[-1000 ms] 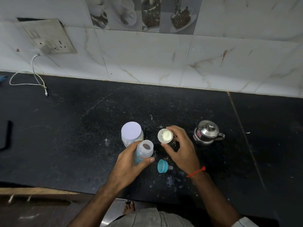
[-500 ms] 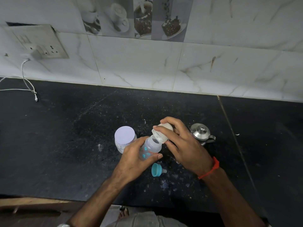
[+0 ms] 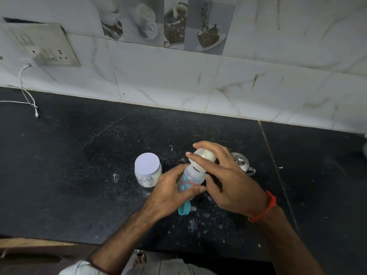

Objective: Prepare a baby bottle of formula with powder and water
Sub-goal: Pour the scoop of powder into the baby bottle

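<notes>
My left hand (image 3: 168,193) grips a clear baby bottle (image 3: 189,178) with teal prints, tilted to the right above the black counter (image 3: 79,175). My right hand (image 3: 228,175) holds a small white cup (image 3: 202,157) tipped over onto the bottle's open mouth. Just left of the bottle stands a powder jar (image 3: 147,169) with a pale lid. The teal nipple ring (image 3: 184,209) lies on the counter below my left hand.
A small steel pot with a lid (image 3: 241,162) stands behind my right hand, partly hidden. A white charger cable (image 3: 29,100) hangs from the wall socket (image 3: 45,48) at far left. White powder specks dot the counter. The tiled wall runs along the back.
My right hand has brought the white cup from upright beside the bottle to the bottle's mouth and tipped it over. My left hand has kept its grip on the bottle.
</notes>
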A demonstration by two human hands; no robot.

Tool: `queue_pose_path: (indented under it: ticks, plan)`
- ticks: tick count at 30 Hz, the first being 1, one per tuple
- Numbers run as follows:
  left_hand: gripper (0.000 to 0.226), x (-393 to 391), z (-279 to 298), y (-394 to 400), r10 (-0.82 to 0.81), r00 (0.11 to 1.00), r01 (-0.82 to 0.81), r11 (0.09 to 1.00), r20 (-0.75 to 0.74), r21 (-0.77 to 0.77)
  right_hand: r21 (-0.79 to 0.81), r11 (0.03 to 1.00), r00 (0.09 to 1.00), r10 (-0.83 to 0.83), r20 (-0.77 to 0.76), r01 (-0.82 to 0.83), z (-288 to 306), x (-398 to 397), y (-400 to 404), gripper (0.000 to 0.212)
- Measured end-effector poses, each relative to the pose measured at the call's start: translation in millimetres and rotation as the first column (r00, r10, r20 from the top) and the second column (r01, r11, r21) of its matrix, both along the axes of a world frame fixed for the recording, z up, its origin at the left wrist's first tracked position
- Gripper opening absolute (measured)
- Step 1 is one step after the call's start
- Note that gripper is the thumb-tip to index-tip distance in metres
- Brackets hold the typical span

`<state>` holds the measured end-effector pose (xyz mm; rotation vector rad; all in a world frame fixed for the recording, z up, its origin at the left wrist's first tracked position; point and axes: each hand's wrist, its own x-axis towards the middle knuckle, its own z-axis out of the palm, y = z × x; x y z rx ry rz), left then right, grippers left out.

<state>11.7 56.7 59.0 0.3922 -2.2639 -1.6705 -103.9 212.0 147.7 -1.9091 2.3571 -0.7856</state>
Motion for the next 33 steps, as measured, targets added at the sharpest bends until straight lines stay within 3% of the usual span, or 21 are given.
queue_pose_path:
  ticks: [5,11,18,26,33]
  plan:
    - [0.062,-4,4,2,0.007,1.0,-0.007,0.999,0.003,-0.051,-0.058,0.996,0.995,-0.06,0.075,0.064,-1,-1,0,0.043]
    - [0.064,-11,10,3,0.039,0.999,-0.038,0.993,0.0,-0.115,-0.133,0.987,0.991,-0.076,0.11,0.09,1,-1,4,0.049]
    - [0.057,-16,17,6,0.042,0.999,-0.045,0.993,-0.026,-0.108,-0.157,0.987,0.999,-0.035,-0.019,0.031,1,-2,4,0.045]
    - [0.064,-17,17,7,0.046,0.999,-0.048,0.992,-0.019,-0.115,-0.162,0.982,0.989,-0.08,0.128,0.1,4,-3,4,0.048]
    - [0.063,-18,21,7,0.033,0.999,-0.035,0.994,-0.022,-0.103,-0.187,0.975,0.987,-0.098,0.129,0.122,7,-5,4,0.044]
